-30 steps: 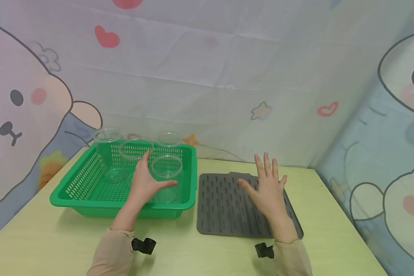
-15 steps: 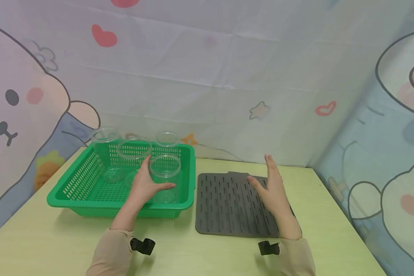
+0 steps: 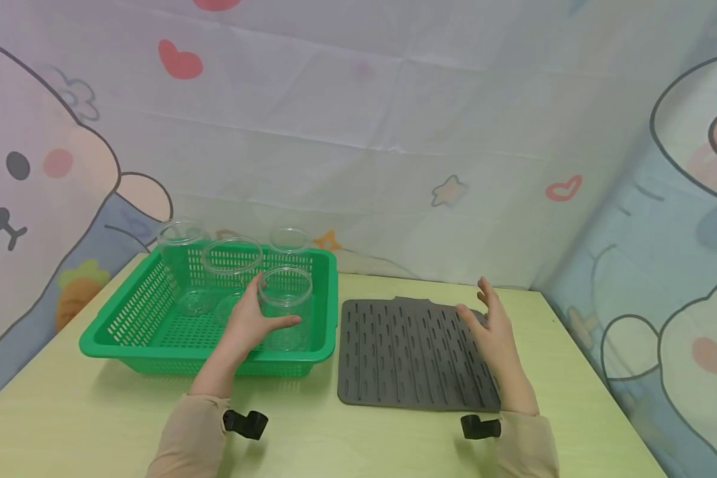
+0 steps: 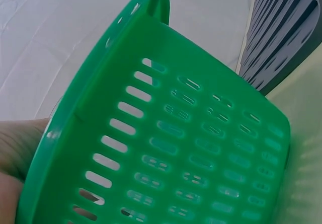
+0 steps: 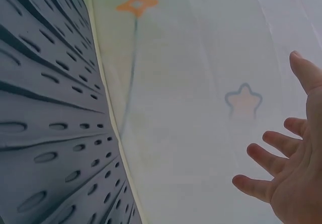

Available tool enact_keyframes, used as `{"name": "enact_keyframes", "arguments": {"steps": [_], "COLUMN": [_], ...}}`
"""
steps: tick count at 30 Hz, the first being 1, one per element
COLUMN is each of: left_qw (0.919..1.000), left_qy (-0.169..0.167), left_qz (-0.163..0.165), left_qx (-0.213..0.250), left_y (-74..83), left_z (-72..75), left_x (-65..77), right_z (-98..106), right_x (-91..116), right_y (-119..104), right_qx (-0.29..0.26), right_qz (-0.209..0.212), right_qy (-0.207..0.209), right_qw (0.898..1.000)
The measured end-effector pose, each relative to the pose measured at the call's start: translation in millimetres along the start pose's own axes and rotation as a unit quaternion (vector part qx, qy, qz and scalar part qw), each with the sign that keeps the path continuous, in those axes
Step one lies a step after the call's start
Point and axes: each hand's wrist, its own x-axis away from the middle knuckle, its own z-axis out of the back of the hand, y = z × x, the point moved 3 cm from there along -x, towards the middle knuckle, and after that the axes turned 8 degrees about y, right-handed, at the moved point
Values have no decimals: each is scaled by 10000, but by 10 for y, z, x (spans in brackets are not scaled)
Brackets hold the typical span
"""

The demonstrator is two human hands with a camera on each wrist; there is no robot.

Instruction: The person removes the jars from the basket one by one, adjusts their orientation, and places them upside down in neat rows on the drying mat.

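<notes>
Several clear cups stand upright in a green plastic basket on the left of the table. My left hand reaches over the basket's near side, at the front right cup. The index finger points up by the cup's left rim and the thumb stretches across its front. In the left wrist view, the basket wall hides most of this hand. My right hand hovers over the right part of a dark grey ridged mat, thumb and fingers spread apart and holding nothing.
A wide cup, a back left cup and a back right cup rise above the basket's rim. A printed cloth hangs behind the table. Both wrists carry small black cameras.
My right hand has moved right, turned side-on and bent its fingers a little. The left hand has sunk slightly beside the front right cup. The cups and basket stay in place.
</notes>
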Motion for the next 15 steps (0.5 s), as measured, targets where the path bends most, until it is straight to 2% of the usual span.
{"name": "enact_keyframes", "arguments": {"steps": [5, 15], "left_qw": [9999, 9997], "left_qy": [134, 242], "left_qz": [-22, -67], "left_qx": [-92, -48], "left_y": [28, 47], "left_z": [10, 30], "left_x": [15, 49], "right_z": [39, 35], "right_x": [-21, 3], "right_y": [94, 247], "right_qx": [-148, -283], "right_qz": [-196, -183], "right_qy": [47, -26], "right_qw": [9997, 9994]}}
